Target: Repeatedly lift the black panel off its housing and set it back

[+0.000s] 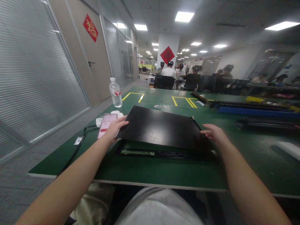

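A flat black panel point(159, 126) is lifted at its near edge above a black chassis point(164, 153) that shows a green circuit board point(137, 152) inside. My left hand point(114, 127) grips the panel's left edge, fingers curled round it. My right hand point(214, 132) holds the panel's right edge near its corner. Both rest over the green table point(150, 170).
A pink phone point(106, 125) with a black cable point(77, 148) lies just left of my left hand. A water bottle point(115, 92) stands behind it. Black and blue trays point(253, 109) lie at the right. Several people sit at desks farther back.
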Motion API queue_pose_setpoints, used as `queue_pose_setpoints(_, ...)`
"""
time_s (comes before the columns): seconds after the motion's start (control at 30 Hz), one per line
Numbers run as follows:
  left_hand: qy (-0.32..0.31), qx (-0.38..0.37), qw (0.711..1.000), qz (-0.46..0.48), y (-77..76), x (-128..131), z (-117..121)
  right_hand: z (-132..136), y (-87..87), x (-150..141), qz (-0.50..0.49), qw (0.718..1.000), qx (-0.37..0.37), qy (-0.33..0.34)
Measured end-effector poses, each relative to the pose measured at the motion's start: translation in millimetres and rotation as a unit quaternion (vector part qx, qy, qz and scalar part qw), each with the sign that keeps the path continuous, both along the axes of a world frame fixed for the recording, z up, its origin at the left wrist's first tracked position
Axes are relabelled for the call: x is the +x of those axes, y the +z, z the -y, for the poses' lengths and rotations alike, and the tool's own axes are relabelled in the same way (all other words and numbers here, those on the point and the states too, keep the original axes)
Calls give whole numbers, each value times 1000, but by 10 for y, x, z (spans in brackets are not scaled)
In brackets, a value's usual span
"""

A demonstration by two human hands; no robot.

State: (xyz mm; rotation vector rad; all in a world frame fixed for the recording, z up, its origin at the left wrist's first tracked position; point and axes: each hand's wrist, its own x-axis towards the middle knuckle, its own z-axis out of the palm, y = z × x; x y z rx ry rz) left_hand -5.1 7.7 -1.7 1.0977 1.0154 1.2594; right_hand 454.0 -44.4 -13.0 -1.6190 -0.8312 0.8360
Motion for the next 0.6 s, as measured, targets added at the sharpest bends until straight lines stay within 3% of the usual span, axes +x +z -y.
queue_pose_setpoints(0.27,-17,-7,1000,-17,-18,48,34,5,32,-5,63,998,-22,-23)
queue_pose_setpoints(0.6,-56,-5,998,-43,-49,66,40,-36,-63,77,111,994,-13,-11)
